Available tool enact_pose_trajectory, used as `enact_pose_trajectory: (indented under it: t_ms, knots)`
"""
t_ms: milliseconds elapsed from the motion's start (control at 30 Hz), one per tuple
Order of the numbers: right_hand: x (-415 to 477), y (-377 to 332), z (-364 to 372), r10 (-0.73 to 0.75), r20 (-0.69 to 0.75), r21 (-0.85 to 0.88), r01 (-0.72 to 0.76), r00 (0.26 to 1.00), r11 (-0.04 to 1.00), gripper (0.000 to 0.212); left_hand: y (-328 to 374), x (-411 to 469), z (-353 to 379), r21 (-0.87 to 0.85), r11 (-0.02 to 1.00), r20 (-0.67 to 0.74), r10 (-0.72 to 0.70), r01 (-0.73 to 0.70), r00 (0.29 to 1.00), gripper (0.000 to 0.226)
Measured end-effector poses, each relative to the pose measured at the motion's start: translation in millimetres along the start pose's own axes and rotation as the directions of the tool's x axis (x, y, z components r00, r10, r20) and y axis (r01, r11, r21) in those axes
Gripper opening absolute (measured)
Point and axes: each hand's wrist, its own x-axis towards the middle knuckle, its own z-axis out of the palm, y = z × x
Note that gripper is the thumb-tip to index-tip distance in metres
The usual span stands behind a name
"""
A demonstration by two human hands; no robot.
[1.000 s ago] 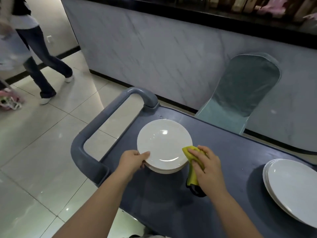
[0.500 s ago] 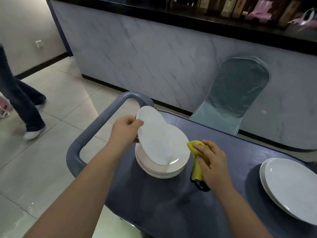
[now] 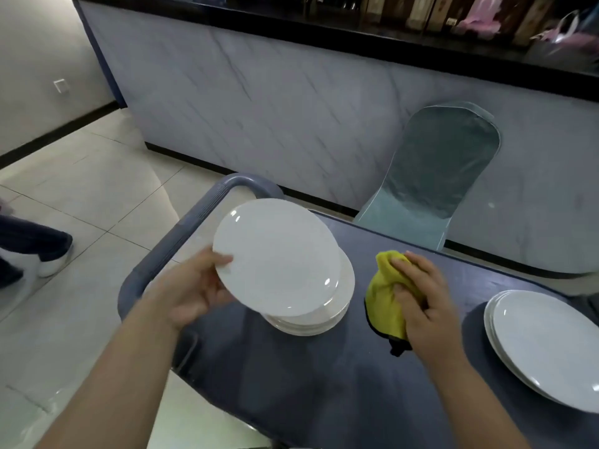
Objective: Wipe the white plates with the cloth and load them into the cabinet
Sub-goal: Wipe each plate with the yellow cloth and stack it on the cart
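Observation:
My left hand (image 3: pixel 194 286) grips the left rim of a white plate (image 3: pixel 278 254) and holds it tilted above a stack of white plates (image 3: pixel 330 315) on the dark grey cart top (image 3: pixel 324 384). To the right of the stack, my right hand (image 3: pixel 418 296) is closed on a bunched yellow cloth (image 3: pixel 384 296) with a dark edge, apart from the raised plate. A second pile of white plates (image 3: pixel 544 345) lies at the cart's right end. No cabinet is in view.
The cart's grey handle (image 3: pixel 181 228) curves at the left end. A chair with a teal cover (image 3: pixel 437 176) stands behind the cart against a marble-fronted counter (image 3: pixel 291 108). Another person's leg and shoe (image 3: pixel 39 251) are on the tiled floor at the far left.
My left hand has lifted the top plate off the stack and turned it flatter, facing me. The right hand with the cloth stayed beside the stack. The other person walked off to the left.

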Motion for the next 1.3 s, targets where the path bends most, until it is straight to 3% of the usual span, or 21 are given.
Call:
enact_pose_trajectory:
  t_ms: [67,167,267,367,433,500,600,767,833,933,1000,1067,1200,1300]
  knots:
    - [6,-21,3,-0.019,0.005,0.086,0.019,1.0,0.996,0.041,-30,-3,0,-0.158,0.986,0.046,-0.042,0.049,0.998,0.045]
    - [12,-53,30,-0.081,0.137,0.071,0.071,0.987,0.995,0.042,-61,-1,18,-0.264,0.962,0.062,-0.059,0.074,0.996,0.043]
    - [12,-66,64,-0.105,0.308,-0.122,0.149,0.946,0.981,0.039,-76,2,41,-0.265,0.963,0.131,-0.022,0.057,0.991,0.046]
    - [-2,-56,81,-0.011,0.388,-0.408,0.183,0.922,0.894,0.057,-79,4,52,-0.245,0.969,0.189,0.036,0.011,0.981,0.056]
    - [-15,-48,74,-0.034,0.427,-0.39,0.218,0.903,0.895,0.058,-79,6,52,-0.212,0.977,0.203,0.059,-0.015,0.977,0.058]
    - [-28,-35,54,-0.155,0.468,-0.353,0.345,0.87,0.87,0.052,-83,6,54,-0.218,0.976,0.223,0.059,-0.01,0.973,0.058]
    - [-24,1,9,-0.281,0.385,-0.404,0.435,0.879,0.805,0.042,-91,4,59,-0.185,0.983,0.268,0.043,0.008,0.962,0.058]
    - [30,-3,17,-0.123,0.088,-0.459,0.15,0.989,0.876,0.042,-101,4,79,-0.069,0.997,0.322,0.003,0.021,0.947,0.055]
    - [31,-24,48,-0.115,0.102,-0.41,0.147,0.988,0.9,0.048,-96,8,85,-0.055,0.998,0.319,0.034,-0.017,0.947,0.056]
    - [-12,-25,62,-0.23,0.324,-0.322,0.335,0.918,0.885,0.057,-84,15,81,-0.034,0.996,0.288,0.089,-0.083,0.953,0.056]
    - [-37,-1,38,-0.283,0.388,-0.315,0.415,0.877,0.854,0.058,-80,17,77,-0.042,0.995,0.281,0.095,-0.086,0.955,0.06]
    - [-38,28,4,-0.279,0.334,-0.415,0.407,0.9,0.814,0.061,-83,16,80,-0.01,0.998,0.302,0.067,-0.067,0.951,0.062]
    - [18,35,-23,-0.081,0.053,-0.543,0.097,0.995,0.834,0.06,-95,12,107,0.059,0.998,0.396,0.012,-0.039,0.918,0.059]
    - [36,4,0,-0.212,-0.003,-0.49,0.184,0.977,0.852,0.053,-96,14,129,0.079,0.996,0.436,0.013,-0.053,0.9,0.058]
